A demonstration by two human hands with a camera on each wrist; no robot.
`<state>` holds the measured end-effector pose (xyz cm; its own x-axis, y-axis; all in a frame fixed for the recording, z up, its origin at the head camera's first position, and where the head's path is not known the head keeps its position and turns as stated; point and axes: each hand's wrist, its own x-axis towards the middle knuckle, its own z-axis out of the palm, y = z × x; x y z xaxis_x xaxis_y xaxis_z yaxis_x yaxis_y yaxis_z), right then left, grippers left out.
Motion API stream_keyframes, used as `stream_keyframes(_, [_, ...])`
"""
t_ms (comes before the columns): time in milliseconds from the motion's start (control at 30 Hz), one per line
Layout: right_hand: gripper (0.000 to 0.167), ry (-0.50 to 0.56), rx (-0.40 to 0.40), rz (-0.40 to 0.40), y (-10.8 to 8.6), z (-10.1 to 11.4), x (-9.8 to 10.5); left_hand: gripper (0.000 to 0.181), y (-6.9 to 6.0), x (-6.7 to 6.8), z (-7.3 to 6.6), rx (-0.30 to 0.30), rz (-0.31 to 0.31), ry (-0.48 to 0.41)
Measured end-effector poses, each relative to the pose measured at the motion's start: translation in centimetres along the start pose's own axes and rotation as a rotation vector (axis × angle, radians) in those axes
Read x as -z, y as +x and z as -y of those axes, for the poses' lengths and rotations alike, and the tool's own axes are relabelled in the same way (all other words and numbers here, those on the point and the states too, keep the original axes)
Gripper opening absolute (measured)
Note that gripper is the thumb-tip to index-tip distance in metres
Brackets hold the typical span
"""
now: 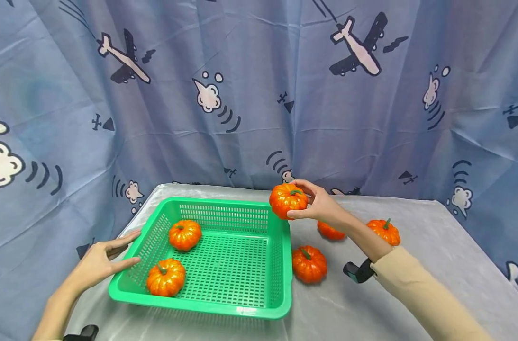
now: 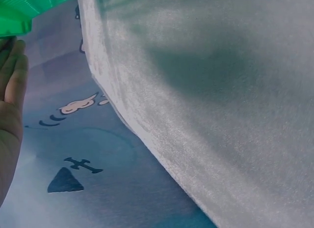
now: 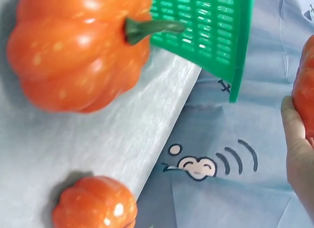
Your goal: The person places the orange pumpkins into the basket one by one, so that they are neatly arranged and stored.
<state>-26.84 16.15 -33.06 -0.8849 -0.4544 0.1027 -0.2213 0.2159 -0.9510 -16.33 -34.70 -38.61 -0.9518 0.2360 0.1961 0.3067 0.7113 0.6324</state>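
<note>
Pumpkins (image 1: 284, 202), two in one green basket (image 1: 199, 307), three outside, one held

Two pumpkins (image 1: 166, 278) lie in the basket (image 1: 199, 307), three rightward.

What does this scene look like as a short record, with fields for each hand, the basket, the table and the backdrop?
Left hand: at the left rim of the basket
Right hand: holding a pumpkin up by the basket's far right corner
In basket: two pumpkins, one farther back, one nearer, both toward the left
On table: three pumpkins right of the basket
Basket: green plastic, slotted
Backdrop: blue curtain printed with planes and clouds
</note>
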Motion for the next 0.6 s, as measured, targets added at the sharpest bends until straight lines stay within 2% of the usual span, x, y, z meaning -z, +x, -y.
stream_keyframes(200, [0.069, -0.008, 0.008, 0.009, 0.9, 0.6, -1.2, 0.060, 0.1, 0.0, -0.2, 0.004, 0.008, 0.006])
stream_keyframes(367, [0.066, 0.028, 0.003, 0.024, 1.6, 0.6, -2.2, 0.062, 0.0, 0.0, -0.5, 0.029, 0.028, -0.005])
stream_keyframes(600, [0.068, 0.033, -0.012, 0.010, 2.6, 1.1, -3.1, 0.061, 0.0, 0.2, -0.5, 0.031, 0.025, -0.012])
